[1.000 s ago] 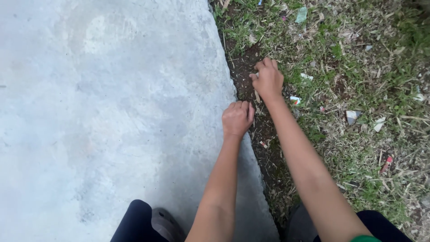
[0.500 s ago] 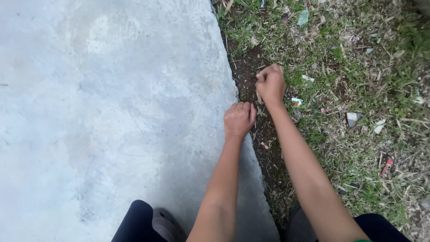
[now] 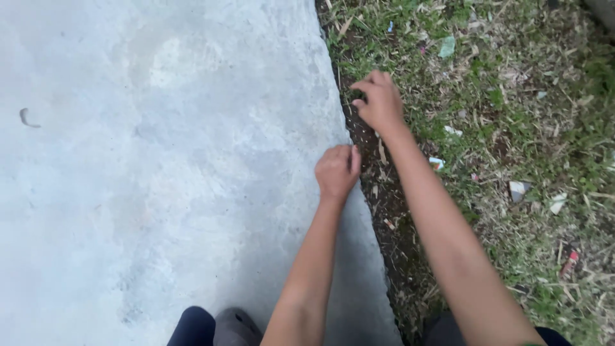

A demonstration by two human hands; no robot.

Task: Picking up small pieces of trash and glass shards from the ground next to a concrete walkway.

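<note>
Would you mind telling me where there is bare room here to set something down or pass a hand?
The concrete slab is bare, from its left side up to the soil strip along its edge, apart from a small curved scrap far left. The left hand sits at that edge. Right of the strip it is crowded: the right hand, grass and litter scraps.
</note>
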